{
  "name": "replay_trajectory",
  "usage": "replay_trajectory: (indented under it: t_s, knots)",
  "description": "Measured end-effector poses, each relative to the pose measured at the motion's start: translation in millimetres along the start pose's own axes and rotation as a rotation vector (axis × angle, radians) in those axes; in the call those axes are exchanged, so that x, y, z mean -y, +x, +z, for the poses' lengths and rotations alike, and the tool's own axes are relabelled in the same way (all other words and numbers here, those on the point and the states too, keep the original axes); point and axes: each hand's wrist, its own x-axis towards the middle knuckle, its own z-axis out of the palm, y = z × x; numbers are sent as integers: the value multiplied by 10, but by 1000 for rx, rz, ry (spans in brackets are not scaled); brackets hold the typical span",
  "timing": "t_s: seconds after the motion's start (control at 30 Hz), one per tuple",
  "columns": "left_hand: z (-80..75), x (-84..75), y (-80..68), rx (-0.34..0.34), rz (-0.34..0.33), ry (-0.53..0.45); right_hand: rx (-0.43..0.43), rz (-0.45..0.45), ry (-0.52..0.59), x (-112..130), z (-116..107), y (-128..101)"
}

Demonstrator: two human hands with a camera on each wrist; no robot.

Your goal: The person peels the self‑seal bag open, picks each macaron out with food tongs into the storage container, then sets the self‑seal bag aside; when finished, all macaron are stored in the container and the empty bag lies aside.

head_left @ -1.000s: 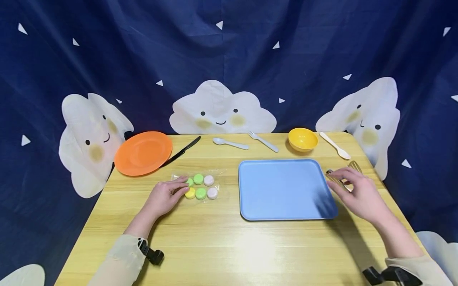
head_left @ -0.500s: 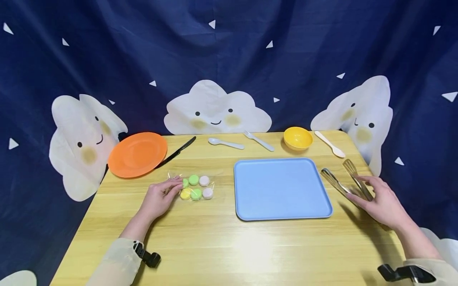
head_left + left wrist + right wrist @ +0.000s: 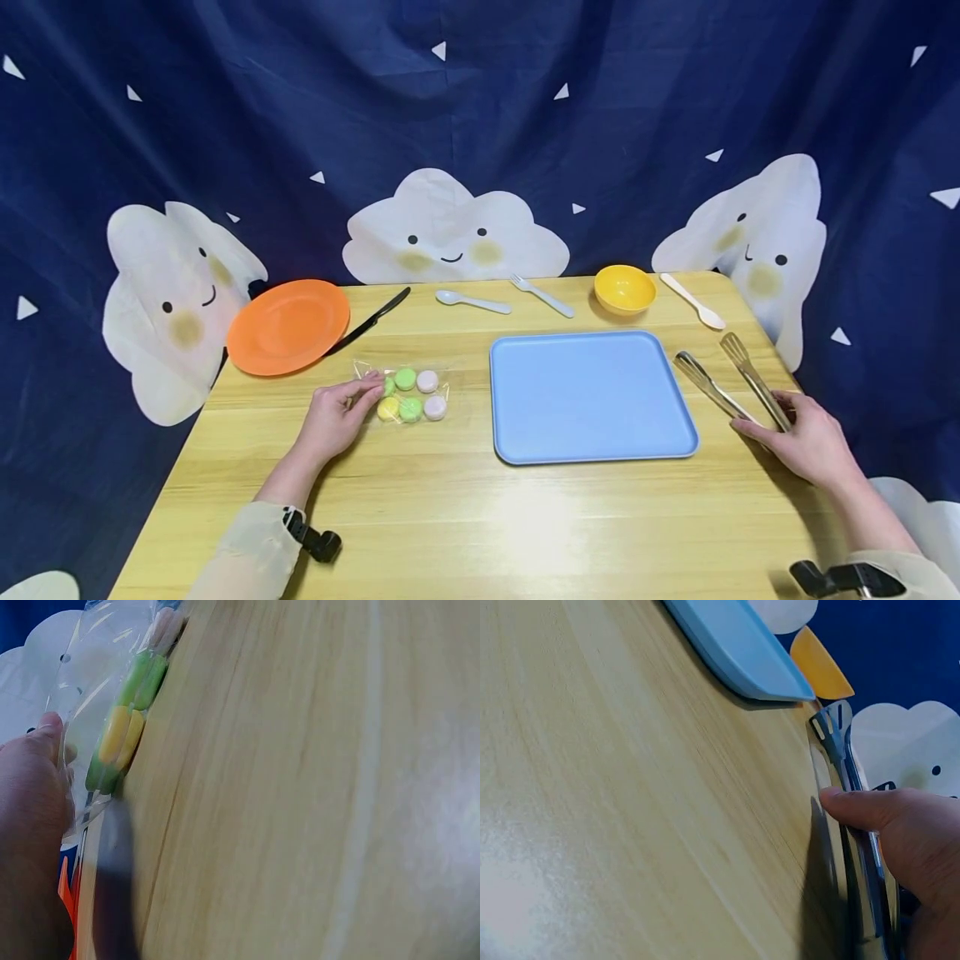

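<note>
Head view: right hand (image 3: 810,446) grips steel tongs (image 3: 731,383) near the table's right edge; left hand (image 3: 337,415) pinches a crinkly clear packet (image 3: 408,392) of round sweets.

1 tray (image 3: 592,396), 1 plate (image 3: 288,325), 1 bowl (image 3: 625,289), 2 spoons (image 3: 472,302), 1 fork (image 3: 543,297), 1 knife (image 3: 371,320), 1 tongs (image 3: 723,382), 6 macarons (image 3: 411,393).
</note>
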Motion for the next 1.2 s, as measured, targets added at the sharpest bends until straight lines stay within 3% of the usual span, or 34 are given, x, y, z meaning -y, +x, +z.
replay_trajectory:
  t_s: [0.3, 0.53, 0.73, 0.97, 1.2]
  knots:
    - [26, 4, -5, -20, -8, -27, 16, 23, 10, 0, -5, 17]
    - [56, 8, -7, -24, -30, -100, 14, 23, 110, 212, -149, -13]
    - [52, -7, -19, -39, -77, -133, 41, -95, 216, 605, -207, 48]
    - [54, -23, -16, -47, -91, -137, 50, -257, 266, 1104, -115, 92]
    - [52, -45, -7, -42, -103, -149, 139, -338, 262, 1482, 7, 158]
